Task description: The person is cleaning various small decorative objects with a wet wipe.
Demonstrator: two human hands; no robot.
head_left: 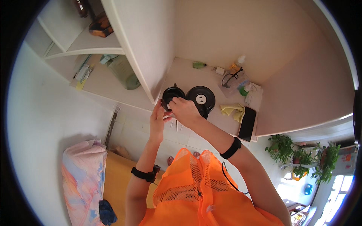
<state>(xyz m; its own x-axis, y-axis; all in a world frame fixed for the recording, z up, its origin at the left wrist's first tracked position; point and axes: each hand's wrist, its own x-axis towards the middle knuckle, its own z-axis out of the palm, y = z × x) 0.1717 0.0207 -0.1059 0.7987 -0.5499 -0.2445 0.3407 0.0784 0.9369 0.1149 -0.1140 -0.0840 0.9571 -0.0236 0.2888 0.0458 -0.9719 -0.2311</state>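
Two round black objects stand side by side on a white cabinet shelf. The left one is a hollow black pot or kettle with a small projection at its rear rim. Beside it sits a black round base with a white centre disc. My left hand rests its fingers against the front left side of the pot, fingers extended. My right hand reaches over the pot's front rim, its fingers bent around something small and white, whose kind is unclear.
On the shelf's right are a yellow cloth, a dark phone, a clear container with glasses, and a green bottle. A cabinet partition rises at left; a pitcher stands behind it.
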